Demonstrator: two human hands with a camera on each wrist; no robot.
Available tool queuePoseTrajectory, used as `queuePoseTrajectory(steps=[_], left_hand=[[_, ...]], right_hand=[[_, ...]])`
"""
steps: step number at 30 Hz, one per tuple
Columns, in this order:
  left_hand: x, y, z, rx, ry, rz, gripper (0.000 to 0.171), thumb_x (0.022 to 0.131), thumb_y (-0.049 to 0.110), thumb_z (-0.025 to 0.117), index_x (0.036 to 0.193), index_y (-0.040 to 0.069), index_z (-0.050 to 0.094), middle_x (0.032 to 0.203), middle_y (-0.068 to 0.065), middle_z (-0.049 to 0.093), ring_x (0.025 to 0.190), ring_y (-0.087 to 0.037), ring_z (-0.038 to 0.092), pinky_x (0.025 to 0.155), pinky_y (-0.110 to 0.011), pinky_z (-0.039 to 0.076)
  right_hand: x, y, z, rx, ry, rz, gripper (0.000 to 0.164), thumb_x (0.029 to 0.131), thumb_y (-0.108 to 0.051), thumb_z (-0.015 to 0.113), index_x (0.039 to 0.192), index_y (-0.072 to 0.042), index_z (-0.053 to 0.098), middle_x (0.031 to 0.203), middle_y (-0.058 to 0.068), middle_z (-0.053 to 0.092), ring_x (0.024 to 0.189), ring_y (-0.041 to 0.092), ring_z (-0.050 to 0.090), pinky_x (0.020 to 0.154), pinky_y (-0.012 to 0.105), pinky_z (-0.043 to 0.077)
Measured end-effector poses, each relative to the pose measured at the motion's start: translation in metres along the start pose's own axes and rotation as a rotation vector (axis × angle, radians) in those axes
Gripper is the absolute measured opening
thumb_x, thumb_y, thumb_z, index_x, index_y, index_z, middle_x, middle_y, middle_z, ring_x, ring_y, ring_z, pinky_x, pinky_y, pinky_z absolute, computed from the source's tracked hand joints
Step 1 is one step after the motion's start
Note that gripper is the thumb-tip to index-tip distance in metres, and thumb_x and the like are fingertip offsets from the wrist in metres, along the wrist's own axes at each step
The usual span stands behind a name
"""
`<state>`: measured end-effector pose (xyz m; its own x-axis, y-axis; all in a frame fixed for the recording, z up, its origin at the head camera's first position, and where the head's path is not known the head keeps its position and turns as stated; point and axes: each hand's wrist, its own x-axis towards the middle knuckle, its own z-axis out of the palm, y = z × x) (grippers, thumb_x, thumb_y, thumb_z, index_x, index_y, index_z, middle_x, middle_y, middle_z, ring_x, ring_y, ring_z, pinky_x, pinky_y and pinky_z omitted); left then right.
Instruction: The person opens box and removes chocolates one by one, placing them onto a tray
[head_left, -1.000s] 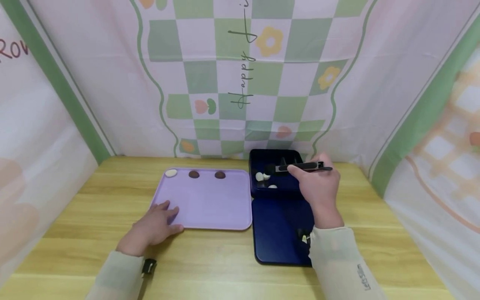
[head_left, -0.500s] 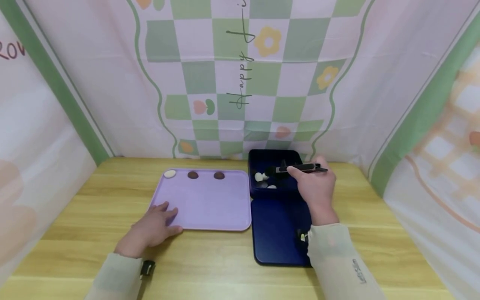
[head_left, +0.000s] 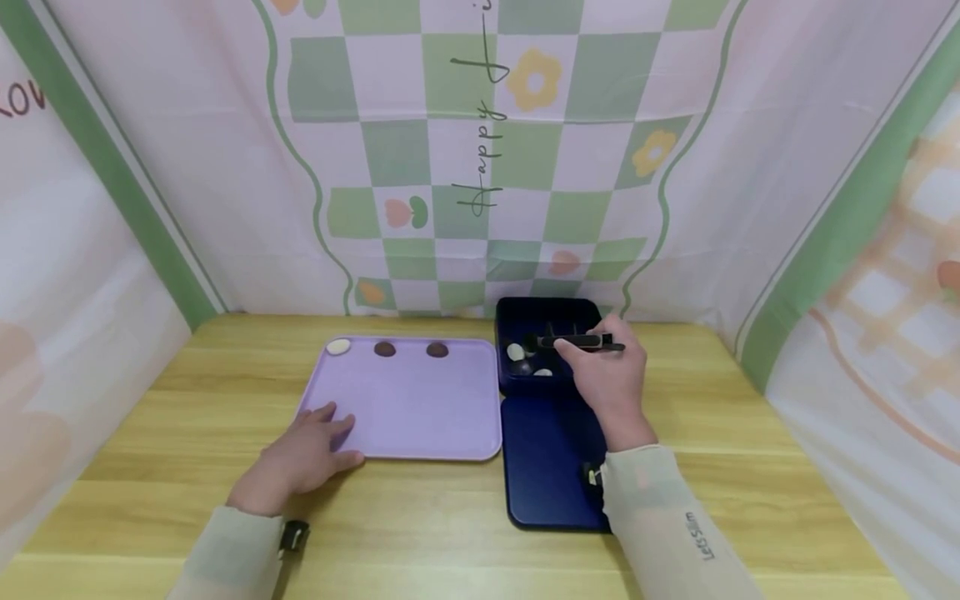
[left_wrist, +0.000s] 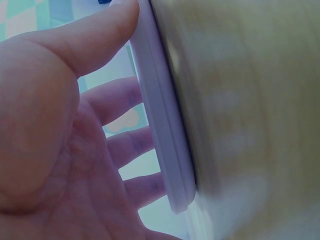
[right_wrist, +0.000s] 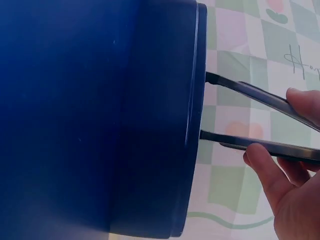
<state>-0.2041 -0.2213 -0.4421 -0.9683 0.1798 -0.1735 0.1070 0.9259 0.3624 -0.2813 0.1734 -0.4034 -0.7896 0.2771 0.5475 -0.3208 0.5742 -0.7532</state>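
My right hand [head_left: 615,383] holds black-and-metal tongs [head_left: 588,342], their tips down inside a dark blue box [head_left: 551,387]. In the right wrist view the two arms of the tongs [right_wrist: 250,93] stand apart, and the box wall [right_wrist: 165,120] hides their tips. Beside the tips lie white rounded pieces [head_left: 515,352] and a dark one [head_left: 522,367]. My left hand [head_left: 300,458] rests with spread fingers on the near left corner of a purple tray [head_left: 420,417], thumb at its front edge. Along the tray's far side lie one white oval piece [head_left: 338,346] and two brown ones [head_left: 385,349].
A flat dark blue lid [head_left: 551,479] lies in front of the box, right of the tray, partly under my right forearm. Dividers show in the back of the box. A patterned cloth [head_left: 480,167] hangs behind the wooden table [head_left: 420,533].
My right hand and the tongs have shifted left within the box, the tips now close to the white pieces. My left hand and the tray stay in place.
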Motion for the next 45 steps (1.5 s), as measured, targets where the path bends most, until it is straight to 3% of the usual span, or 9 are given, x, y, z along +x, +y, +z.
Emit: queuePoseTrajectory(steps=[8, 20, 26, 31, 35, 38, 45], left_hand=[[0.001, -0.001, 0.0, -0.003, 0.002, 0.006, 0.068, 0.093, 0.045, 0.068, 0.144, 0.002, 0.052, 0.155, -0.032, 0.026, 0.138, -0.06, 0.016, 0.104, -0.075, 0.021], [0.004, -0.004, 0.003, 0.005, -0.009, -0.001, 0.068, 0.093, 0.045, 0.067, 0.145, 0.004, 0.051, 0.156, -0.031, 0.025, 0.139, -0.06, 0.015, 0.105, -0.074, 0.02], [0.005, -0.004, 0.003, 0.006, -0.015, -0.012, 0.069, 0.093, 0.046, 0.067, 0.146, 0.005, 0.051, 0.157, -0.03, 0.024, 0.14, -0.059, 0.014, 0.105, -0.075, 0.02], [0.004, -0.003, 0.003, 0.005, -0.013, -0.016, 0.068, 0.093, 0.046, 0.068, 0.145, 0.005, 0.051, 0.157, -0.03, 0.024, 0.14, -0.058, 0.014, 0.104, -0.076, 0.02], [0.004, -0.005, 0.003, 0.007, -0.01, -0.011, 0.068, 0.093, 0.045, 0.068, 0.145, 0.004, 0.051, 0.156, -0.03, 0.024, 0.139, -0.059, 0.015, 0.104, -0.075, 0.02], [0.005, -0.006, 0.004, 0.007, -0.01, -0.009, 0.068, 0.093, 0.044, 0.068, 0.145, 0.005, 0.051, 0.156, -0.03, 0.024, 0.139, -0.058, 0.015, 0.105, -0.074, 0.02], [0.005, -0.006, 0.004, 0.004, -0.007, 0.006, 0.069, 0.093, 0.045, 0.068, 0.144, 0.003, 0.051, 0.155, -0.032, 0.025, 0.139, -0.059, 0.015, 0.108, -0.071, 0.019]], right_hand=[[0.005, 0.0, -0.007, -0.029, 0.081, -0.083, 0.048, 0.071, -0.011, 0.092, 0.076, -0.008, 0.044, 0.077, 0.008, 0.049, 0.071, 0.022, 0.051, 0.067, 0.04, 0.046], [0.004, 0.004, -0.003, -0.038, 0.06, -0.136, 0.047, 0.069, -0.011, 0.093, 0.074, -0.009, 0.046, 0.078, 0.007, 0.05, 0.073, 0.025, 0.051, 0.068, 0.041, 0.047], [0.008, 0.008, -0.008, -0.033, 0.096, -0.084, 0.044, 0.069, -0.01, 0.092, 0.076, -0.008, 0.048, 0.077, 0.007, 0.054, 0.074, 0.024, 0.056, 0.07, 0.041, 0.049], [0.013, 0.01, -0.021, -0.003, 0.111, 0.034, 0.036, 0.073, -0.014, 0.091, 0.081, -0.005, 0.057, 0.078, 0.009, 0.061, 0.077, 0.019, 0.058, 0.077, 0.037, 0.05], [0.016, 0.01, -0.029, -0.026, 0.136, 0.069, 0.045, 0.074, -0.018, 0.091, 0.078, -0.004, 0.049, 0.076, 0.011, 0.057, 0.073, 0.019, 0.055, 0.074, 0.033, 0.048], [0.017, 0.009, -0.032, -0.04, 0.164, 0.055, 0.051, 0.073, -0.018, 0.091, 0.075, -0.004, 0.042, 0.07, 0.012, 0.052, 0.069, 0.018, 0.053, 0.07, 0.03, 0.046], [0.015, -0.004, -0.032, 0.05, 0.227, -0.065, 0.042, 0.069, -0.012, 0.094, 0.075, -0.001, 0.054, 0.071, 0.006, 0.057, 0.068, 0.013, 0.055, 0.072, 0.023, 0.048]])
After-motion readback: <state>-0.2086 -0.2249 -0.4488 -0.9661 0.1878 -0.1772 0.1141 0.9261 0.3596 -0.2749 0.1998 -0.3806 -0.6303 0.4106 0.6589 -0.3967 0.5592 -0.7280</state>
